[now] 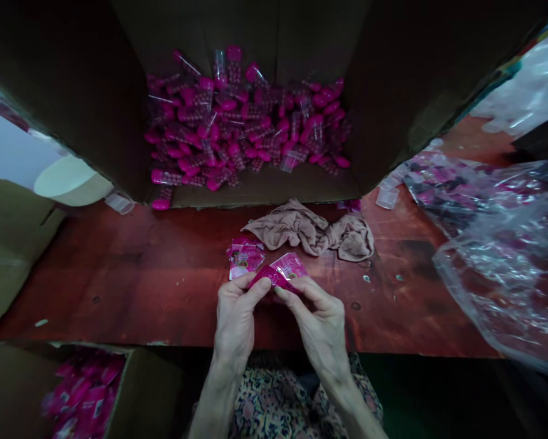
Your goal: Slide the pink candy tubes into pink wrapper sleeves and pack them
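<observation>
Between the thumbs and fingers of both hands is a small pink printed packet, held above the near part of the table. My left hand pinches its left side and my right hand its right side. Just beyond the fingers, more pink printed packets lie on the table, and another pink packet shows behind my right fingers. A crumpled pinkish cloth rests behind them.
A large cardboard box on the red-brown table holds many clear tubes with pink caps. At right lies a clear plastic bag of pink pieces. An open carton with pink packets stands lower left. Small clear cups sit nearby.
</observation>
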Motion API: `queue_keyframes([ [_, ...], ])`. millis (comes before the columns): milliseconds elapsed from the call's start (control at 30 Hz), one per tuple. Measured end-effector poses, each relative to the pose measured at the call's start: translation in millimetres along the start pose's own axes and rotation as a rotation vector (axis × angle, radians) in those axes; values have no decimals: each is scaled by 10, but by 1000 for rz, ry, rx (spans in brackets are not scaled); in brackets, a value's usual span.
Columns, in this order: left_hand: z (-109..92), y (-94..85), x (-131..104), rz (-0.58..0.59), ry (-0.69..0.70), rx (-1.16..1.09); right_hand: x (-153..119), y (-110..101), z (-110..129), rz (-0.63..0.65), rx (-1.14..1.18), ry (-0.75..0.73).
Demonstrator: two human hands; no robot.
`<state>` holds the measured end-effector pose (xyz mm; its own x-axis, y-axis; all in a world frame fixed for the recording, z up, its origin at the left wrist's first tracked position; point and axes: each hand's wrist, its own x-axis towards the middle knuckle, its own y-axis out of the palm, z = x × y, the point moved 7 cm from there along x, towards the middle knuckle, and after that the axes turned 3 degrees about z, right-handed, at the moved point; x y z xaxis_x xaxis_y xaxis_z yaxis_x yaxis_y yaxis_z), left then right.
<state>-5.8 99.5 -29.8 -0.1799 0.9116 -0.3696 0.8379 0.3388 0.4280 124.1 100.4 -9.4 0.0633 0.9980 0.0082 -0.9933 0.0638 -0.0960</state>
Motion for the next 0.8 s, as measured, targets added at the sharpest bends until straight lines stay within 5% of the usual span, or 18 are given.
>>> queue_keyframes([
  [200,-66,-60,23,-45,49,19,-38,116,-14,7,-28,11],
  [500,-29,-192,99,-36,-97,-83,5,206,6,94,-145,-31],
  [800,-191,-256,97,-104,15,-13,145,266,112,84,-228,-64],
])
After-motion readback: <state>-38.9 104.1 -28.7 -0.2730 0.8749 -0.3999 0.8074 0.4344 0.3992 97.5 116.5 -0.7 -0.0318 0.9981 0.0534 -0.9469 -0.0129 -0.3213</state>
